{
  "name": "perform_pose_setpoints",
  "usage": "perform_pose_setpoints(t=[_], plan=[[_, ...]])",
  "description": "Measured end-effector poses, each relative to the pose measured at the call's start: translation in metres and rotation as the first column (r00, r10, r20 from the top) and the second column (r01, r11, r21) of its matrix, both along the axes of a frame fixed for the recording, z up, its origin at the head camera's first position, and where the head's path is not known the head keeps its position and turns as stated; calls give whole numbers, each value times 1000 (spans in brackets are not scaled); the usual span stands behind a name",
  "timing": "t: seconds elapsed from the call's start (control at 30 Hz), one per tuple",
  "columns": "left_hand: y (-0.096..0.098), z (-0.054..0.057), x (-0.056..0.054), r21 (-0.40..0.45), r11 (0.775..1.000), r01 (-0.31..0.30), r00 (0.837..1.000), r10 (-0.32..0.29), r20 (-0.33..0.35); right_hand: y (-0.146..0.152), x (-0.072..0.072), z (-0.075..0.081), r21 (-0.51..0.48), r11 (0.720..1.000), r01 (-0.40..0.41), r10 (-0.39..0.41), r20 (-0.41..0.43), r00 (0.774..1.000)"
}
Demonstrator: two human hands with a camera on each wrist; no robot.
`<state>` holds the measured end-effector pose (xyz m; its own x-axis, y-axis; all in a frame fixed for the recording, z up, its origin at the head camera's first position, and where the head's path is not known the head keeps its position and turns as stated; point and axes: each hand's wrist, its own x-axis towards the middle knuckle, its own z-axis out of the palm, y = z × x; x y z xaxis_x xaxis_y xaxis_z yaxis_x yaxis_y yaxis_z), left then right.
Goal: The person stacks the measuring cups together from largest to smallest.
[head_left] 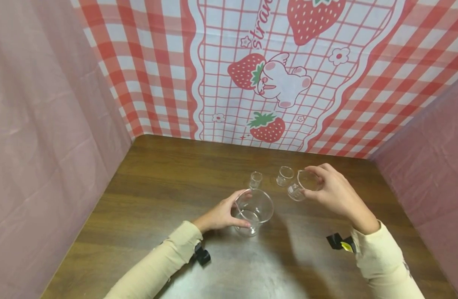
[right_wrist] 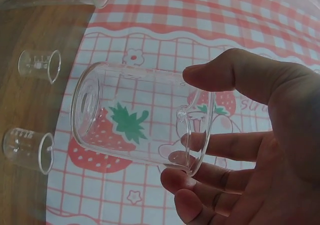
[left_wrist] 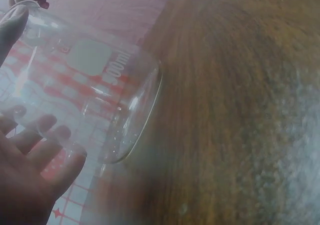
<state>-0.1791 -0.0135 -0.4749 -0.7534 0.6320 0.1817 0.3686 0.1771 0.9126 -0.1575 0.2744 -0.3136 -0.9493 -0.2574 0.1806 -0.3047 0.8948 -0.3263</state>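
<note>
My left hand (head_left: 225, 214) grips a large clear glass beaker (head_left: 265, 212) around its side, thumb in front and fingers behind. White lettering ending in "00ml" shows on that beaker's wall in the left wrist view. By its rim, my right hand (head_left: 335, 193) holds a smaller glass beaker (right_wrist: 135, 117), which looks raised off the table in the right wrist view. Nothing shows inside this beaker. Two still smaller beakers stand on the table beyond my hands: a tiny one (head_left: 255, 179) behind the large beaker, and another (head_left: 285, 176) left of the right-hand beaker.
The brown wooden table (head_left: 169, 178) ends at a red-and-white checked strawberry cloth (head_left: 229, 108) behind. Pink curtains hang at the left (head_left: 53, 124) and right (head_left: 430, 158). Black wrist mounts (head_left: 202, 254) sit at both beige sleeves.
</note>
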Motion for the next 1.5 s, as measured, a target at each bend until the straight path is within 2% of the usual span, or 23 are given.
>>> perform_pose_setpoints(t=[0.63,1.5], plan=[[1,-3,-1,2,1000,-8,1000,8,17,-25,0,12,-8,998,-65,65,-3,998],[0,-3,-1,-12,1000,-22,999,23,42,-44,4,13,-40,987,-158,157,-15,987]])
